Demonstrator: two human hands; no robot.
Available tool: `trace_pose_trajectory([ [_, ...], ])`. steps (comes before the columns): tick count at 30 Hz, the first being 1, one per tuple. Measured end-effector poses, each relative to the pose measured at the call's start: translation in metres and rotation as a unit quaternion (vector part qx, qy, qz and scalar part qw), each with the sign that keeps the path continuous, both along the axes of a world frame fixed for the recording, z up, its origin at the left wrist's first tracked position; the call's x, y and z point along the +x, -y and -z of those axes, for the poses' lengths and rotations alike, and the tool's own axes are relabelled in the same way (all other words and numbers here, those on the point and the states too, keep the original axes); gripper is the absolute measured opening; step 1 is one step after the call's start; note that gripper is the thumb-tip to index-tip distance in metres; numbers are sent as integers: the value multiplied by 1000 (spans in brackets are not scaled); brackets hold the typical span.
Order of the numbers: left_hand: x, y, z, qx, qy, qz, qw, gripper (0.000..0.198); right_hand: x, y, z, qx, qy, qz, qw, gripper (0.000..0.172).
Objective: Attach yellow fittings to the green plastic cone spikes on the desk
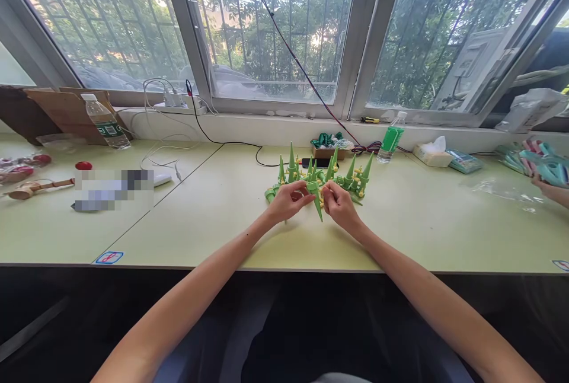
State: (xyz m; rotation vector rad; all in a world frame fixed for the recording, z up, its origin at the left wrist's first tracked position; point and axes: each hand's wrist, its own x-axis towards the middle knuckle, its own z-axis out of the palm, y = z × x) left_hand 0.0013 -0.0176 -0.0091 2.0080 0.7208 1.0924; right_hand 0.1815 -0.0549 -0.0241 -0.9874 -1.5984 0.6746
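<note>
Both my hands meet over the pale green table [222,217], holding one green cone-shaped spike [317,202] that points down toward me. My left hand [288,200] has its fingers curled around the spike's wide upper end. My right hand [338,204] pinches the same piece from the right side. Just behind my hands stands a cluster of several similar green spikes with small yellow parts [326,175], most of them pointing up.
A green bottle [391,143] and a tissue pack [432,154] sit back right. A clear water bottle [106,123], cardboard, a charger with white cables and wooden toys are at the left. Another person's hand [551,190] holds teal and pink items at the right edge.
</note>
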Motion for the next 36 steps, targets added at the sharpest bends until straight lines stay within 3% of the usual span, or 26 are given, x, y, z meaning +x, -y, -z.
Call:
trace_pose_trajectory([
  [9,-3,-3,5,160,-78,-78,981,33,1,0,0,4,18,7,1000,39],
  [15,-5,-2,4,192,-96,-87,973,31,-2,0,0,14,23,20,999,38],
  [24,5,-2,2,93,-56,-112,988,29,-4,1,0,53,44,68,995,35],
  [31,5,-3,3,-100,-20,35,994,45,-4,1,-2,62,41,66,995,31],
  [36,5,-3,0,-150,39,46,987,45,-4,1,-3,69,52,73,994,31],
])
